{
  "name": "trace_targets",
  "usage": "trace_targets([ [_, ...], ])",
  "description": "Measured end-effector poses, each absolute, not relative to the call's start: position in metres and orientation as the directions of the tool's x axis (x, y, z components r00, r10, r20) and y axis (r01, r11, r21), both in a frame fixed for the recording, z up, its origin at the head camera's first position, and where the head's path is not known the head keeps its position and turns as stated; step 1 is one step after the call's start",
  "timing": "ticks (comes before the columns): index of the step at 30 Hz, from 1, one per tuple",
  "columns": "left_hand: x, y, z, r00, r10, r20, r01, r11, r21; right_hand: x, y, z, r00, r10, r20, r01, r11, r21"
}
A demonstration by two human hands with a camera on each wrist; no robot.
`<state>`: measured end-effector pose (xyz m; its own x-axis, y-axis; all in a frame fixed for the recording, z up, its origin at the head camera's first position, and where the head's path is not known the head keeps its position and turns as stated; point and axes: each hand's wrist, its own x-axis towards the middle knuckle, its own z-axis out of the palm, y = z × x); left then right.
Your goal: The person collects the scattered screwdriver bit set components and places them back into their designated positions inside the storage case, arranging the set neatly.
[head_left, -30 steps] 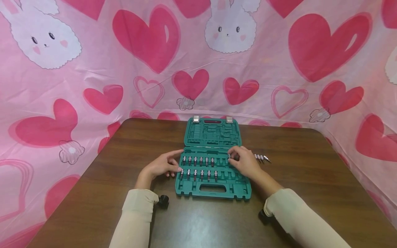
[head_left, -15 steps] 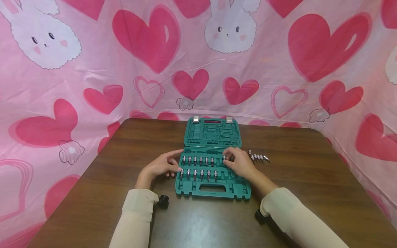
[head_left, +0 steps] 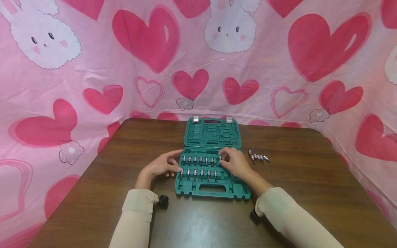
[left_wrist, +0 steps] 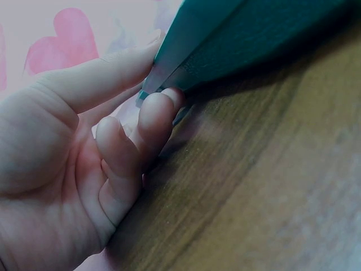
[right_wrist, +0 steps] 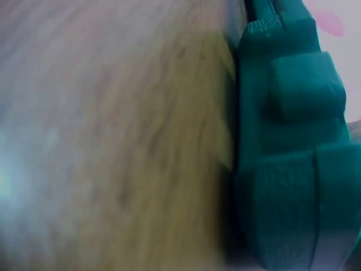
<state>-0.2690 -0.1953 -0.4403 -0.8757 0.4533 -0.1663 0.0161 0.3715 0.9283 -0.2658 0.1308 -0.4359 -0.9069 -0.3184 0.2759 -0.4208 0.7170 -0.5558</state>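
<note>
So the right hand [head_left: 236, 162] has a little metal bit socket [head_left: 220, 157] pinched between thumb and fingertips, over the back row of the green case [head_left: 234, 191], just right of the bits seated there. Left hand [head_left: 161, 165] is at the case's left edge, thumb and index finger spread apart and touching the rim, the other fingers loosely bent beside it. More seated bits [head_left: 202, 174] fill the left part of the case's front row, and some loose bits [head_left: 258, 157] lie on the table [head_left: 201, 224] just off the case's right side.

My guess on handling: the socket's small, light and rigid, tough to damage but probably slick, being shiny metal. I'd pinch it by the fatter chrome end, not the skinny dark tip. The case looks like stiff plastic, so light fingers on its rim should steady it.
</note>
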Motion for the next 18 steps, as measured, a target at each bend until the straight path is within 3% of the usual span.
trace_targets([
  [18, -0.2703, -0.1964, -0.4411, -0.874, 0.455, -0.168, 0.015, 0.371, 0.929, -0.2695, 0.1233, -0.4376, -0.912, -0.329, 0.244, -0.408, 0.777, -0.479],
])
